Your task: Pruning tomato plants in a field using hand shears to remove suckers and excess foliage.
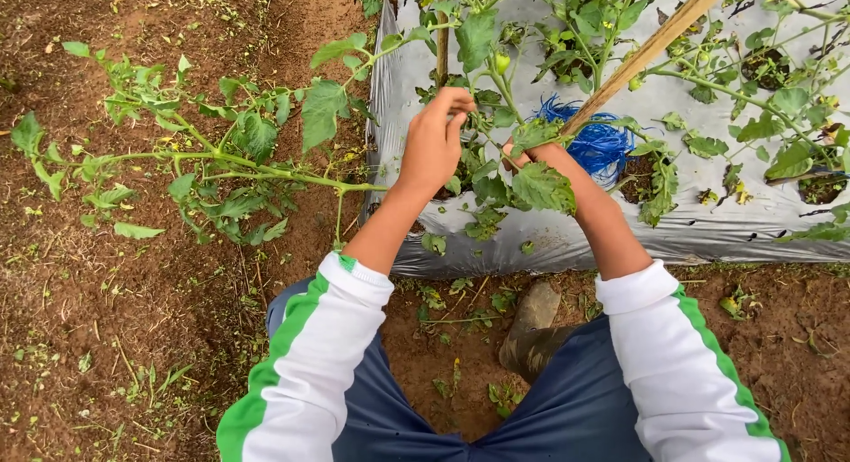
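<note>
My left hand (436, 143) is closed with its fingertips pinched at a green plant stem (496, 77) near a thin upright wooden stake (443, 28). My right hand (531, 152) is mostly hidden under leaves; it sits beside a bundle of blue string (595, 139). Whether it grips the string or the stem cannot be told. A small green tomato (502, 62) hangs just above the hands. A long leafy branch (221, 165) stretches left over the soil.
A slanted wooden stake (651, 46) runs up to the right. Grey plastic mulch (567, 236) covers the raised bed, with holes holding plants. Brown soil (106, 320) lies at left and below. My boot (531, 333) stands on the dirt path.
</note>
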